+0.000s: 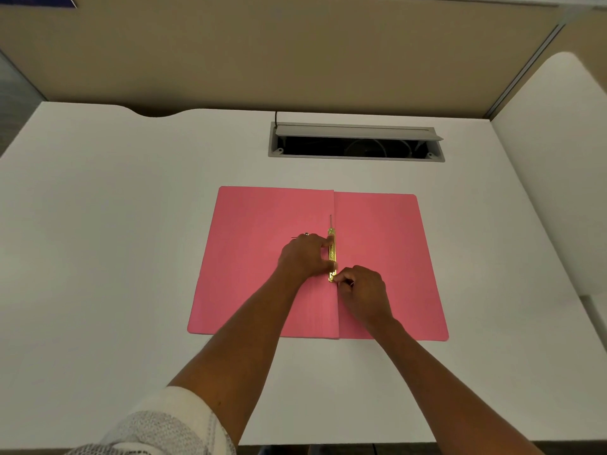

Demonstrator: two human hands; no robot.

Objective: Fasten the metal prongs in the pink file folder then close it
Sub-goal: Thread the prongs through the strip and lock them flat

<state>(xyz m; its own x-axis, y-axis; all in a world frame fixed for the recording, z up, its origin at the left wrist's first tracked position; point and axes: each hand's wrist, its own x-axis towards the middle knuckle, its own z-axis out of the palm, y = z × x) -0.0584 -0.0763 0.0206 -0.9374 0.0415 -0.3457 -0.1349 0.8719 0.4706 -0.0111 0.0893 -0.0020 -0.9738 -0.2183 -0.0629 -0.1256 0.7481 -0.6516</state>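
The pink file folder (pixel 387 244) lies open and flat on the white desk. A gold metal fastener bar (pixel 332 254) runs along its centre fold, with one thin prong (pixel 330 221) pointing away past the bar's far end. My left hand (pixel 303 257) presses on the bar from the left, fingertips on its far and middle parts. My right hand (pixel 363 290) pinches the bar's near end with fingers curled. The near prong is hidden under my fingers.
The white desk (pixel 115 257) stretches wide around the folder. A grey cable hatch (pixel 356 142) stands open behind the folder. Beige partition walls close the back, and a white side panel (pixel 558 159) rises at the right.
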